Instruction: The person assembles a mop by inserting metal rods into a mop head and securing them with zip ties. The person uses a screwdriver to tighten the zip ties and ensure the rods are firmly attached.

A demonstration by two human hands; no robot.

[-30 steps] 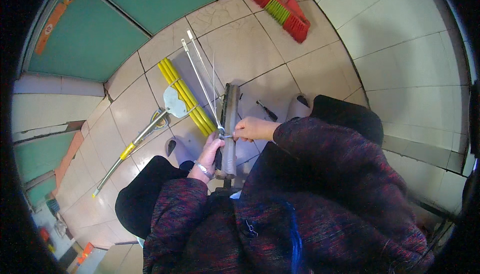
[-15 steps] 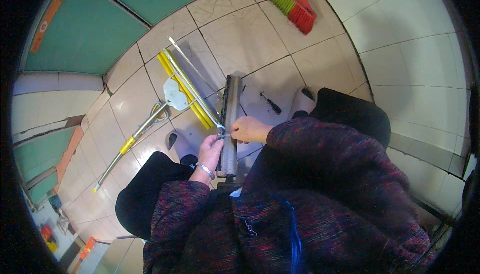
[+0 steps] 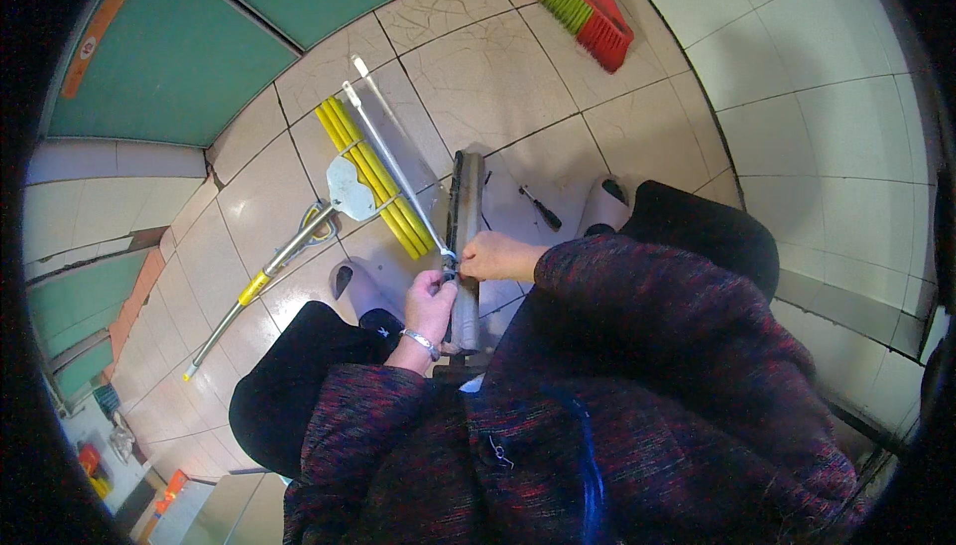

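Observation:
My left hand (image 3: 428, 311) is closed on the near end of a thin metal pull rod (image 3: 393, 166), where a small dark fitting sits. Right beside it, my right hand (image 3: 498, 257) pinches at the same spot; what its fingertips hold is too small to make out. Both hands work over a long narrow grey bar (image 3: 473, 196) with a black edge, lying between my knees. Left of the rod rests a sponge mop frame with yellow rollers (image 3: 373, 176), a pale plate (image 3: 349, 189) and a metal pole with a yellow sleeve (image 3: 261, 288).
A screwdriver with a black handle (image 3: 546, 214) lies on the tiled floor by my right foot. A red and green broom (image 3: 573, 7) stands at the far right. Green cabinet doors (image 3: 179, 57) are at the far left, a white tiled wall (image 3: 807, 77) at the right.
The rod's far end has swung away from the yellow rollers, to the right and farther off. My left hand has shifted slightly right, while my right hand stays nearly in place.

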